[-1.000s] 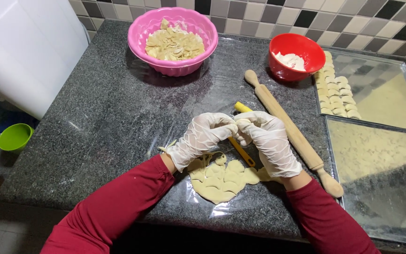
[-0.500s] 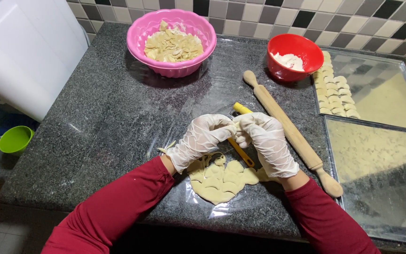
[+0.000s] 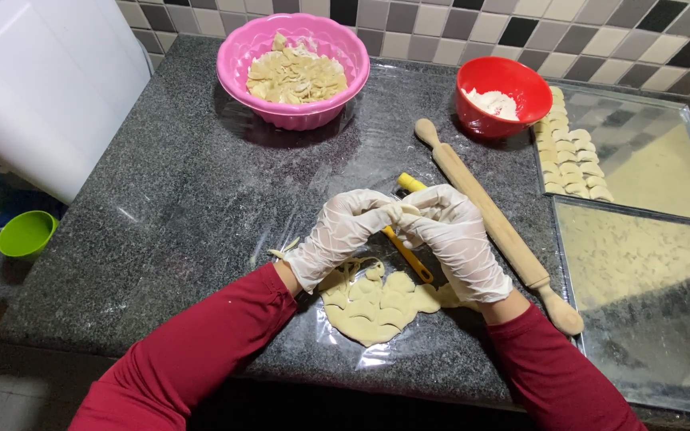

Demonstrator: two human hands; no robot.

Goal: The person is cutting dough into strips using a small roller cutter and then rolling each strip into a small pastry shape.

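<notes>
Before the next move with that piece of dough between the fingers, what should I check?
1. Both gloved hands meet over the counter, left hand, right hand: ok.
2. Small dough piece pinched between the fingertips: cannot tell, mostly hidden.
3. Cut dough sheet lies flat below the hands: ok.
4. Yellow tool lies on the counter under the hands, not held: ok.
5. Tray has bare room beside the rows of shaped pieces: ok.
6. Rolling pin lies close to the right hand: ok.
</notes>
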